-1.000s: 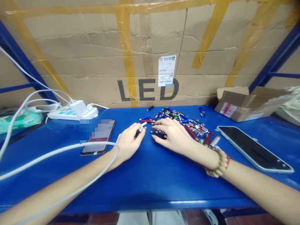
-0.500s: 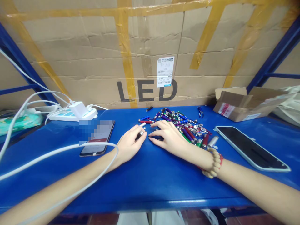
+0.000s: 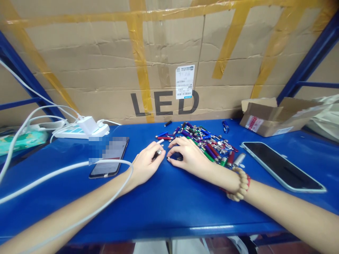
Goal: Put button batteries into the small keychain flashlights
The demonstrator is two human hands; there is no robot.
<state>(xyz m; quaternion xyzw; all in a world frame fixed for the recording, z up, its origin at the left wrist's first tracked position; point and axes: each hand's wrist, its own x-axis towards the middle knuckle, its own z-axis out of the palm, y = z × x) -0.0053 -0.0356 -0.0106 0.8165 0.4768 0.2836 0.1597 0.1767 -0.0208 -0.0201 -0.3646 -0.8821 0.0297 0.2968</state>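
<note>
My left hand (image 3: 149,160) is closed around a small metal tube (image 3: 159,152), whose silver end shows between thumb and fingers. Just beyond its fingertips is a second silver tube (image 3: 160,141); whether the hand touches it I cannot tell. Close by on the right, my right hand (image 3: 186,152) is bent over the table, thumb and index finger pinched together. A tiny pale spot shows at their tips, too small to name. Behind and beside this hand spreads a heap of small coloured metal tubes (image 3: 212,150) mixed with shiny clips and little round parts.
Phones lie at left (image 3: 111,165) and right (image 3: 283,165) on the blue table (image 3: 169,208). A white cable (image 3: 106,162) loops over my left forearm from the power strip (image 3: 71,131). An open carton (image 3: 265,120) stands back right, before a large cardboard wall (image 3: 106,70).
My right thumb and index finger have closed into a pinch and the hand has curled slightly. My left hand keeps its hold on the tube. The whole view has shifted a little.
</note>
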